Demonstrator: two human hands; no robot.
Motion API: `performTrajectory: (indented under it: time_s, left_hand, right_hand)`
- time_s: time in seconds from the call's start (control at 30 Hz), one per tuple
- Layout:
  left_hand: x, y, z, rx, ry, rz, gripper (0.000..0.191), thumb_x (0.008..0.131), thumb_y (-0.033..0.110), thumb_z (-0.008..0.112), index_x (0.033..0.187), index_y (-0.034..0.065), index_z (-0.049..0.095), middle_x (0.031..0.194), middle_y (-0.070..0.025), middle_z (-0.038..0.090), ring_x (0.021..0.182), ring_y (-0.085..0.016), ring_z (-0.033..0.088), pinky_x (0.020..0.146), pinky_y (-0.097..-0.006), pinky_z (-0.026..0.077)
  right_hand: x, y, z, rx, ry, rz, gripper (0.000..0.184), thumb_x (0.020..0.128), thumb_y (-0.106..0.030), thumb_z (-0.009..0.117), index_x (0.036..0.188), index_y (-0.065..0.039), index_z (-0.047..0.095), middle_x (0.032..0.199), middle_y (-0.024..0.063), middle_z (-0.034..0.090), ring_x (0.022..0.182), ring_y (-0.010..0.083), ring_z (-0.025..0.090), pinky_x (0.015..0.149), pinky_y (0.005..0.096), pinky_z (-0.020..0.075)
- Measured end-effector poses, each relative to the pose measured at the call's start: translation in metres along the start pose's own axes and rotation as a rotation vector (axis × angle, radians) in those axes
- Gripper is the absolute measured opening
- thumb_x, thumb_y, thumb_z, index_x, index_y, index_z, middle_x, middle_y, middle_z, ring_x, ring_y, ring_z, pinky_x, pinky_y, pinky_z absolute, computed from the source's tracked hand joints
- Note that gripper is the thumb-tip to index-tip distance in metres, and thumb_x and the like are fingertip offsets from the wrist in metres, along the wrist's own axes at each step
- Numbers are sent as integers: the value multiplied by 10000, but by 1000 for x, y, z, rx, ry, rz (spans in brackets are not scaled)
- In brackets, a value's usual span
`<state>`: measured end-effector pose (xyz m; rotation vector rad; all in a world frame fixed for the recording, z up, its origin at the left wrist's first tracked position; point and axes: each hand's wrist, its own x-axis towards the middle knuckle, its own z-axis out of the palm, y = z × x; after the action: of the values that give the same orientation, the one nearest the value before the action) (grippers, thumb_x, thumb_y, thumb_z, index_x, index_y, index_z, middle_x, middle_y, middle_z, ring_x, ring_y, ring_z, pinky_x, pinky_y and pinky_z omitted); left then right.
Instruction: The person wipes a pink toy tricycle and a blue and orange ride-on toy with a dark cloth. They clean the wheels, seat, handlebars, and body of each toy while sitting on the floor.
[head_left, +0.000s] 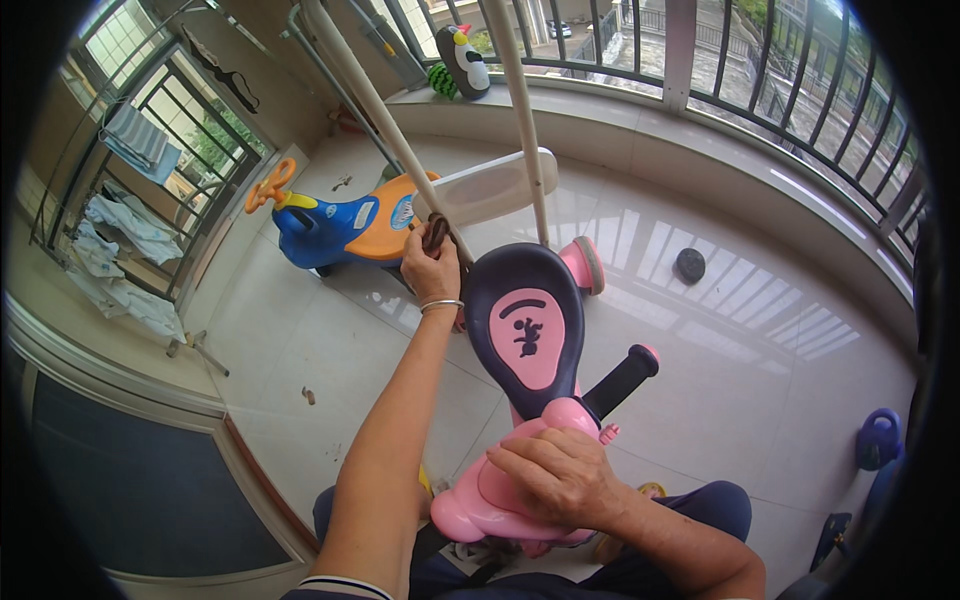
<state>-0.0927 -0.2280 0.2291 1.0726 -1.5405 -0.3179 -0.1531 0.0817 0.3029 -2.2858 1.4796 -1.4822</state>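
Observation:
A pink and dark child's ride-on tricycle stands in front of me. My right hand (562, 476) rests on its pink animal-shaped front (480, 495), fingers bent over the top. My left hand (433, 262), with a bangle at the wrist, reaches past the dark seat (525, 322) and grips a small dark brown object (436, 234), which I cannot identify, beside a white pole. A black handlebar grip (621, 381) sticks out to the right of the front. Behind the seat, a pink wheel (583, 266) shows.
A blue and orange swing car (337, 225) stands beyond my left hand. White poles (525, 120) rise behind the seat, near a pale board (495, 187). A dark round object (691, 265) lies on the tiles. An inflatable penguin (463, 64) stands on the ledge.

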Motion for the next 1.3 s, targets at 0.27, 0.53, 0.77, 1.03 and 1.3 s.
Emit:
performTrajectory:
  time_s: [0.27,0.53,0.77,1.03,1.3]
  left_hand:
    - [-10,-25,-13,213,-275,150,594,847,199,672,1401,90,489,1229,-225,571,1113,-397,555,965,-446,447]
    - [-10,-43,7,78,-220,66,450,951,252,568,1326,4,547,1186,-233,628,1073,-388,571,940,-423,455]
    - [-2,-32,7,-5,12,49,256,867,88,643,1119,42,651,888,-151,677,829,-309,632,784,-394,507]
    - [15,-27,-2,164,-42,207,249,788,80,680,1036,93,658,852,-109,679,777,-306,669,719,-411,545]
    - [24,-18,-11,363,-247,199,290,814,127,642,1100,121,688,867,-132,695,867,-337,677,761,-425,544]
  right_hand:
    - [2,-1,-2,-3,-25,1,388,686,-37,691,1071,8,663,951,94,645,764,207,606,656,323,480]
    - [2,0,2,-4,7,-7,405,667,-34,690,1069,7,664,947,91,643,749,207,604,655,323,481]
    - [1,0,1,-1,15,-6,400,672,-30,689,1069,6,663,946,88,640,742,203,603,646,316,477]
    - [0,2,1,4,6,-9,393,685,-41,688,1074,10,661,943,90,639,755,203,603,640,316,473]
    - [0,1,1,17,6,-7,392,688,-50,687,1075,12,661,949,93,639,761,209,603,648,322,475]
